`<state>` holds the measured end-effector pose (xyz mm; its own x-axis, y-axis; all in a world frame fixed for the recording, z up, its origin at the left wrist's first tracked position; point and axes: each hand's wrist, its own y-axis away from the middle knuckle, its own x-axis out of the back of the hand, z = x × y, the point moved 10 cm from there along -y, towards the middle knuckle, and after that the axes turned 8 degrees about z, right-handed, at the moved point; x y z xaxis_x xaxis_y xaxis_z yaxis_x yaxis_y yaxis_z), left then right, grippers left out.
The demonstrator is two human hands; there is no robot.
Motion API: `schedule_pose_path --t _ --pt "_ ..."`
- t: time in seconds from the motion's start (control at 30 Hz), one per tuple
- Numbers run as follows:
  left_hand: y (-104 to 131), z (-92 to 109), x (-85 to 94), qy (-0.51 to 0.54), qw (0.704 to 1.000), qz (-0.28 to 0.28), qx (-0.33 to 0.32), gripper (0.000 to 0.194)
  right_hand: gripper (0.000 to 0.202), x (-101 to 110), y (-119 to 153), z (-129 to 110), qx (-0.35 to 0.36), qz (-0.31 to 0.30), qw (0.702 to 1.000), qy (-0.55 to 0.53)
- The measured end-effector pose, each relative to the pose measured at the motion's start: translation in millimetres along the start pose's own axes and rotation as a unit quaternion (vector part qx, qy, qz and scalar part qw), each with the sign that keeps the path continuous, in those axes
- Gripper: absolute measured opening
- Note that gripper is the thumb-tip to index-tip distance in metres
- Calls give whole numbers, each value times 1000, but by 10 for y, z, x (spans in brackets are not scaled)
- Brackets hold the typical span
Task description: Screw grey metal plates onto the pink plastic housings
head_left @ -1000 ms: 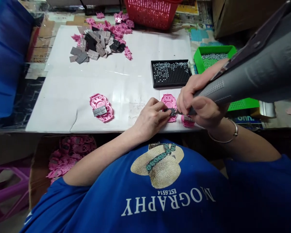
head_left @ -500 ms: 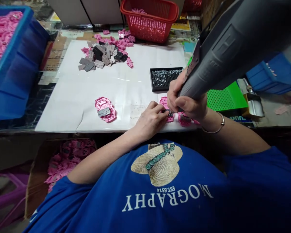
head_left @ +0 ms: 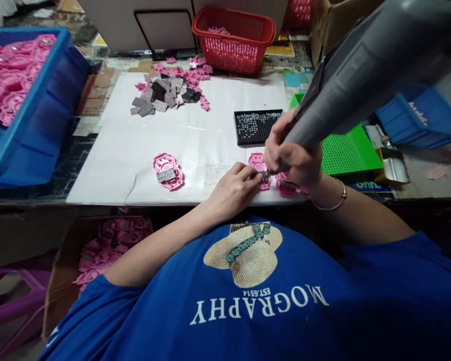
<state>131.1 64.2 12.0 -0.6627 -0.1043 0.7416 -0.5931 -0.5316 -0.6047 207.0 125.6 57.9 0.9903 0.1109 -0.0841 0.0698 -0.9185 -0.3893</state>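
My right hand [head_left: 295,155] is wrapped round a grey electric screwdriver [head_left: 338,95], held at a slant with its tip low over a pink plastic part [head_left: 258,160]. With bent fingers, my left hand [head_left: 237,188] grips the near side of that part, where a grey plate lies; its fingertips are close to the screwdriver tip. Partly hidden under my right hand is another pink part [head_left: 285,186] with a dark piece on it. Off to the left lies a third pink part [head_left: 169,163] with a grey plate [head_left: 166,175] across it.
Behind my hands sits a black screw tray [head_left: 257,133]. Farther back are a heap of grey plates [head_left: 160,93] and a red basket [head_left: 233,45]. A blue bin [head_left: 60,110] stands left; a green perforated tray [head_left: 349,150] lies right. Below the table edge is a cardboard box [head_left: 62,281].
The screwdriver has tilted lower, its tip staying by the pink part. My left hand keeps its hold. The whole view has shifted slightly.
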Motion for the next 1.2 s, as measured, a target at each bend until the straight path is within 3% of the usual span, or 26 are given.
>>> schedule_pose_path --t 0.17,0.27,0.33,0.5,0.67,0.87,1.07,1.2 --pt "41 -146 103 92 993 51 46 30 34 311 -143 -497 97 108 986 -77" --pt "67 -265 135 134 985 63 85 41 28 586 -175 -789 160 171 972 -29" --pt "62 -298 116 159 981 48 96 36 23 783 -206 -859 166 206 964 28" --pt "4 -331 75 191 975 18 109 23 14 1312 -406 -721 181 264 943 90" --pt "-24 -379 38 181 975 12 127 28 36 1759 -688 -429 212 296 929 64" --pt "-29 -298 76 177 979 44 88 31 46 1882 -831 -217 195 292 931 100" --pt "-14 -296 69 172 980 46 92 32 39 1996 -935 -36 180 280 933 139" --pt "-16 -302 72 169 980 43 95 32 45 2037 -933 27 170 292 933 122"
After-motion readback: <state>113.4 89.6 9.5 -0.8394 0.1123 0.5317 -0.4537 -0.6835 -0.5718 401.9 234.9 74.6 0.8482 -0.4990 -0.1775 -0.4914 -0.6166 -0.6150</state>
